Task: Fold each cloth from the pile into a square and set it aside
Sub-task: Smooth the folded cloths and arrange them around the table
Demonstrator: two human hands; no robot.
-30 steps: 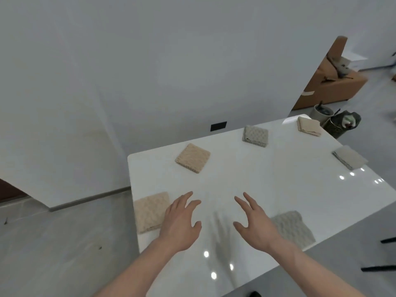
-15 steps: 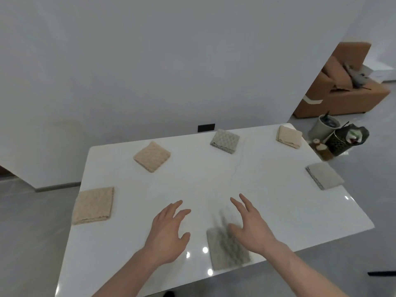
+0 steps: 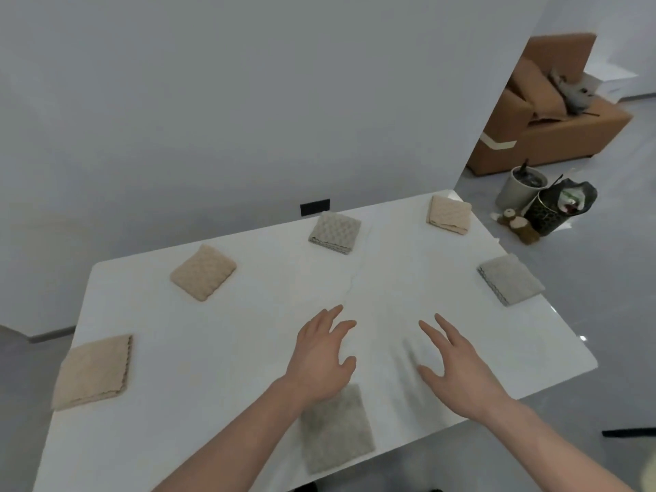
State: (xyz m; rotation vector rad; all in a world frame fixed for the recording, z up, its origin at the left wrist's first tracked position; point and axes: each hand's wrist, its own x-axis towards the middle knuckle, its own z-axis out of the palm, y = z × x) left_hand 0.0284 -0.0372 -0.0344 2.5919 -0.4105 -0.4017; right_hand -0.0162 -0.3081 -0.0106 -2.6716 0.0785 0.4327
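Several folded square cloths lie spread around the white table [image 3: 248,349]. A beige cloth [image 3: 93,371] sits at the left edge, another beige one [image 3: 203,272] at the back left, a grey one [image 3: 335,231] at the back middle, a cream one [image 3: 449,214] at the back right corner, and a grey one [image 3: 510,278] at the right edge. A grey cloth [image 3: 335,429] lies at the near edge, partly under my left wrist. My left hand [image 3: 321,360] and my right hand [image 3: 458,367] hover over the bare middle, fingers spread, holding nothing.
A wall runs behind the table with a black socket [image 3: 315,207]. On the floor to the right stand a white bin [image 3: 521,188], a dark patterned bin [image 3: 553,211] and a brown sofa [image 3: 553,129]. The near table edge is close to my arms.
The camera view has swung right, so the table and cloths appear shifted left. The near grey cloth now lies under my left wrist instead of by my right hand. Both hands stay spread.
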